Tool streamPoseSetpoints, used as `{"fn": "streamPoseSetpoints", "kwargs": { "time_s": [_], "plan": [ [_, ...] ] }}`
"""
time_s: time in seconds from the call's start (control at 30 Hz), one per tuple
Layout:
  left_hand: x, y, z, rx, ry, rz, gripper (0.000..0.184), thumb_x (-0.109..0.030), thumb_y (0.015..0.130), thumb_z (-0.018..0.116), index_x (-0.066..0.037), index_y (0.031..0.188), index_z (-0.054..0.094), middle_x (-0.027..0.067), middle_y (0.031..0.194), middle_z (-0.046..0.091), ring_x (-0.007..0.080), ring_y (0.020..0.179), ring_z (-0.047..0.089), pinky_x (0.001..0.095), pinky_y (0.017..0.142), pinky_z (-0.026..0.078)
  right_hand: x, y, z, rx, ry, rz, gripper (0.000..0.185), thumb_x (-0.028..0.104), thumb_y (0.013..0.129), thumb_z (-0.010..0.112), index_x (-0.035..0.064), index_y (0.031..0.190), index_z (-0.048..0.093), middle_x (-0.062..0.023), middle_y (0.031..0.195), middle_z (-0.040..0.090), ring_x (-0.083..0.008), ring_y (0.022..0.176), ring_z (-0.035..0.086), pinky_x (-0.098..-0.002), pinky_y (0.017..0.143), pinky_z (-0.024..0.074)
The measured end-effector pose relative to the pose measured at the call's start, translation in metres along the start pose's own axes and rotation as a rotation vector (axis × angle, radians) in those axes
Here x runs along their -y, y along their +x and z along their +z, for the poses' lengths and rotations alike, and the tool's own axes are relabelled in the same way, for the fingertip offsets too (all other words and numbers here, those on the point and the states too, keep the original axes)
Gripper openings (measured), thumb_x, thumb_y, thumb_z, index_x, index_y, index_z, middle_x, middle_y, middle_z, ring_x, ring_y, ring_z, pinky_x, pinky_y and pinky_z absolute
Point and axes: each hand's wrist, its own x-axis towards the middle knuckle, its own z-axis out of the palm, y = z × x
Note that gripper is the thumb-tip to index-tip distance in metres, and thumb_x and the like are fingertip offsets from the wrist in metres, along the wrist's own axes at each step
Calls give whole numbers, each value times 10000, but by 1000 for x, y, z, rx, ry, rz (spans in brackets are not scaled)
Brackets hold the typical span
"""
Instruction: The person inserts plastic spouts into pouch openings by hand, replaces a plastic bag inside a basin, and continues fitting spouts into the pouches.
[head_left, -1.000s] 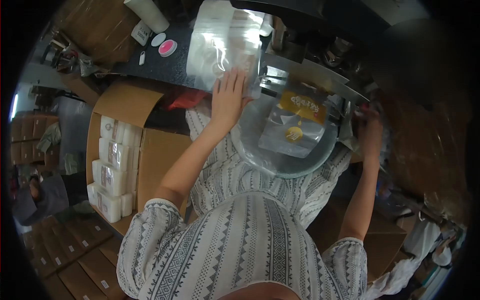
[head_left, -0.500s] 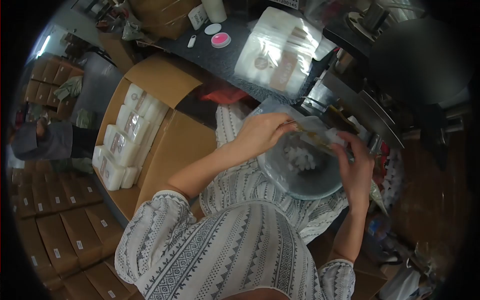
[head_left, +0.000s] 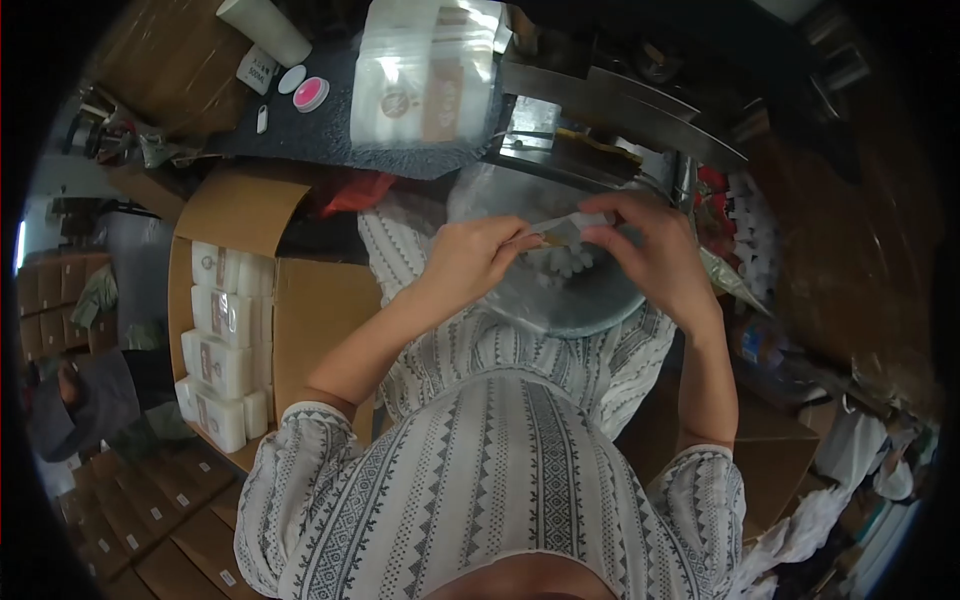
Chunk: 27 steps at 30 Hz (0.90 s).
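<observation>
My left hand pinches one edge of a clear plastic pouch between thumb and fingers. At the pouch's other side, the thumb and forefinger of my right hand close on its whitish edge; whether a small piece is also between them I cannot make out. Below both hands a wide bowl, lined or covered with clear plastic, rests on my lap. Small white pieces lie inside it, partly hidden by the pouch and fingers.
To my left, an open carton holds stacked white packs. Flat printed pouches and a pink round tin sit on the dark table ahead. A metal machine stands beyond the bowl. Stacked brown boxes fill the lower left.
The view has turned, so the surroundings sit further left. My hands have come closer together over the bowl, with the right fingertips now level with the left on the pouch.
</observation>
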Motion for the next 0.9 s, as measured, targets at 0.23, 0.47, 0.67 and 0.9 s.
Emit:
{"fn": "streamPoseSetpoints", "kwargs": {
  "time_s": [0.23,0.47,0.67,0.9],
  "plan": [
    [2,47,22,265,-637,-542,248,-219,896,631,16,967,660,86,841,677,145,749,665,257,610,494,-32,-4,-12,-351,-133,27,216,147,854,652,30,1036,646,-152,988,662,-232,870,655,-320,728,499],
    [20,70,46,143,-1033,-754,315,-236,915,608,64,1008,618,88,871,676,158,701,667,260,587,522,-139,21,-50,-414,-679,147,196,111,871,549,-8,1019,597,-221,1102,604,-378,929,613,-441,771,496],
    [90,61,-9,-557,680,104,367,-274,853,665,-1,1092,605,169,1036,642,316,996,618,374,849,482,-150,13,-40,-393,-667,73,185,119,852,536,-23,963,581,-252,1194,536,-397,1020,563,-454,799,478],
    [115,4,-38,145,485,-398,663,-274,830,672,-182,1409,363,177,1429,372,341,1277,411,467,1040,308,-58,-13,-53,-328,-386,537,265,264,902,570,50,1048,624,-252,1131,586,-371,993,600,-385,835,486]
  ]
}}
